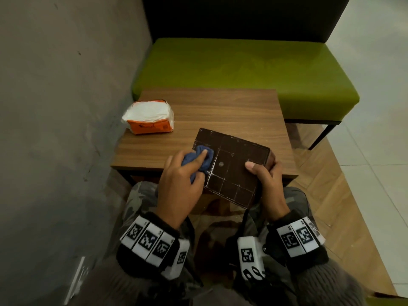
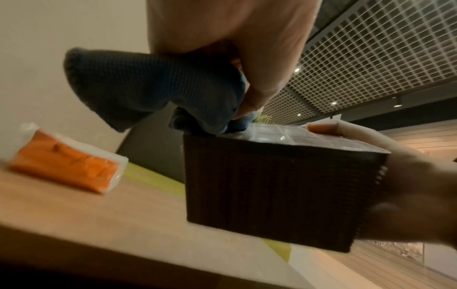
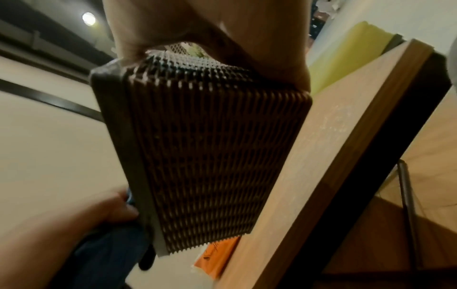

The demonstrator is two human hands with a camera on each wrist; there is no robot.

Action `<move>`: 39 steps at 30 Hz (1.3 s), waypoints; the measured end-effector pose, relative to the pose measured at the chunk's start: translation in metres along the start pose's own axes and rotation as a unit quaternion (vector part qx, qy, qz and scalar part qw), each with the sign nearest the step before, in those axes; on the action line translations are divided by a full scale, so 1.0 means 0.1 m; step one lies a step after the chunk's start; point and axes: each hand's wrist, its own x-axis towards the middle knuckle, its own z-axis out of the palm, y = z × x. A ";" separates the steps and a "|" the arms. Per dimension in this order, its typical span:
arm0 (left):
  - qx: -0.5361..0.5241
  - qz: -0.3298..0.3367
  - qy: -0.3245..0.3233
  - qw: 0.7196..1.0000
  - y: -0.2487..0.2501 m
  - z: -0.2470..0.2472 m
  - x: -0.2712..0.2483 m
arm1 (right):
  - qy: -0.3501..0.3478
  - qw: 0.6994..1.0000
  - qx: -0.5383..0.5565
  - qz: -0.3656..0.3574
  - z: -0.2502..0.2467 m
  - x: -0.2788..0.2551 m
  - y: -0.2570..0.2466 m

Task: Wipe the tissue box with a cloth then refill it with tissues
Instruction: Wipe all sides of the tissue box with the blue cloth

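Woven brown tissue box [image 1: 234, 166] sits gripped in my right hand [image 1: 268, 184]; my left hand [image 1: 180, 184] presses a bunched blue waffle cloth [image 1: 202, 159] onto its smooth gridded face.

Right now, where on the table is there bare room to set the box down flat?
The far right of the table, between the tissue pack and the right edge, is bare wood. A bare strip also lies left of the tissue box, below the pack. The near edge is crowded: the left hand with the cloth and the right hand gripping the box.
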 end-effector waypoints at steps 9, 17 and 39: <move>-0.001 0.018 -0.033 0.999 -0.05 0.03 -0.27 | 0.013 1.000 0.014 -0.011 -0.11 0.08 -0.09; 0.003 0.009 0.035 0.999 -0.06 -0.10 0.21 | -0.004 1.000 0.018 -0.007 0.00 -0.06 0.02; -0.014 -0.011 0.019 1.000 -0.16 -0.09 -0.08 | -0.010 0.999 -0.014 -0.041 -0.06 -0.06 -0.11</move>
